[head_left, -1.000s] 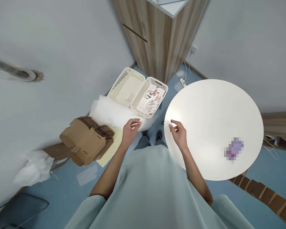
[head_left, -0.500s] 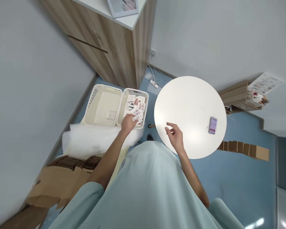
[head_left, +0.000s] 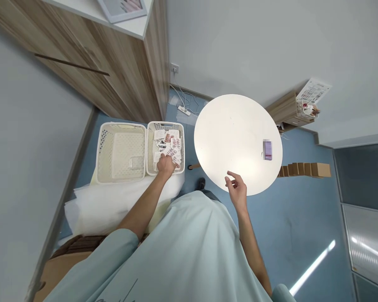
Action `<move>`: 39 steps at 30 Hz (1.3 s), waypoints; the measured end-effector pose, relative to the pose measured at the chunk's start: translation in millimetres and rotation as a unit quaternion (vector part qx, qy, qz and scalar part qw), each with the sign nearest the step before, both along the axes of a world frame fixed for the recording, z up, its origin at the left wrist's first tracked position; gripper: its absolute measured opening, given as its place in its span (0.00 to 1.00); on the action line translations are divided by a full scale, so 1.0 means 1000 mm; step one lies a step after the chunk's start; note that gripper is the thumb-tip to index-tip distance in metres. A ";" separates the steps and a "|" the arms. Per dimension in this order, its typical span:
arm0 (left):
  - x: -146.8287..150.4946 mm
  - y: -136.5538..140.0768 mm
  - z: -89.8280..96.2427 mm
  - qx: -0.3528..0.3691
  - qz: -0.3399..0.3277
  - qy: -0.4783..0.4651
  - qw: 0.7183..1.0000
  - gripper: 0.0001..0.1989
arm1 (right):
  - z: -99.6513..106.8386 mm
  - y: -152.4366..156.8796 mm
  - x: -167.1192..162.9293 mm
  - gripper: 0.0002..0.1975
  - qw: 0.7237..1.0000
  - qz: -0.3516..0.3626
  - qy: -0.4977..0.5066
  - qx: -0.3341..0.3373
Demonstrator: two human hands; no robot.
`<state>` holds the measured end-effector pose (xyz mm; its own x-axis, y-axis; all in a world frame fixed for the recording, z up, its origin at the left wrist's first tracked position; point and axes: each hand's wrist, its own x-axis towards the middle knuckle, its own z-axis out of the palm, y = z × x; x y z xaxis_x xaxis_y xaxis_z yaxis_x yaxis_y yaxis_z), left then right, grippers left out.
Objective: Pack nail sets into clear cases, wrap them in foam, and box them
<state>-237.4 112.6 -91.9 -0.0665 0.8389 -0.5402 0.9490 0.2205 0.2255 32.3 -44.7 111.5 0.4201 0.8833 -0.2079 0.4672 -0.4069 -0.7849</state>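
My left hand reaches down into the near side of the smaller white basket, its fingers curled in among small white cards with false nails. What lies in its fingertips is hidden by the hand. The cards are heaped loosely, with pink, reddish and dark nails showing on them. My right hand hovers at the near edge of the round white table, thumb and index finger apart and nothing between them.
A larger white basket holding a small clear piece adjoins the smaller one. White wrapping sheets and cardboard lie nearer me. A purple object rests on the table. A wooden cabinet and power strip are behind.
The camera view has shifted, moving the baskets and table leftward. Inside the basket my left hand has moved slightly right over the cards. My right hand sits closer to the table's near edge.
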 end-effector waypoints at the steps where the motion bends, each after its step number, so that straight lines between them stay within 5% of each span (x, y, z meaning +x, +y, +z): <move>1: 0.000 0.000 0.001 -0.001 -0.001 0.002 1.000 0.32 | 0.000 -0.001 0.000 0.23 1.000 -0.001 0.001 0.004; 8: -0.013 -0.004 0.023 -0.015 0.045 -0.052 0.998 0.19 | -0.001 0.003 0.012 0.22 0.999 0.022 0.022 0.028; 15: -0.011 -0.016 0.078 0.104 0.229 -0.201 0.947 0.22 | -0.013 0.027 0.039 0.19 0.991 0.110 0.072 0.032; 19: 0.034 -0.035 0.123 0.087 0.298 -0.417 0.855 0.30 | -0.015 0.043 0.063 0.18 0.981 0.158 0.109 0.015; 22: 0.084 -0.054 0.158 0.087 0.286 -0.485 0.822 0.31 | -0.011 0.055 0.086 0.17 0.971 0.183 0.154 0.003; 28: 0.187 -0.076 0.204 0.060 0.251 -0.513 0.819 0.29 | -0.003 0.061 0.145 0.19 0.951 0.190 0.244 -0.022; 33: 0.249 -0.081 0.202 0.050 0.241 -0.506 0.827 0.29 | -0.011 0.049 0.200 0.19 0.943 0.180 0.276 -0.035; 39: 0.285 -0.087 0.199 0.041 0.175 -0.499 0.848 0.27 | -0.008 0.043 0.246 0.17 0.960 0.151 0.237 -0.014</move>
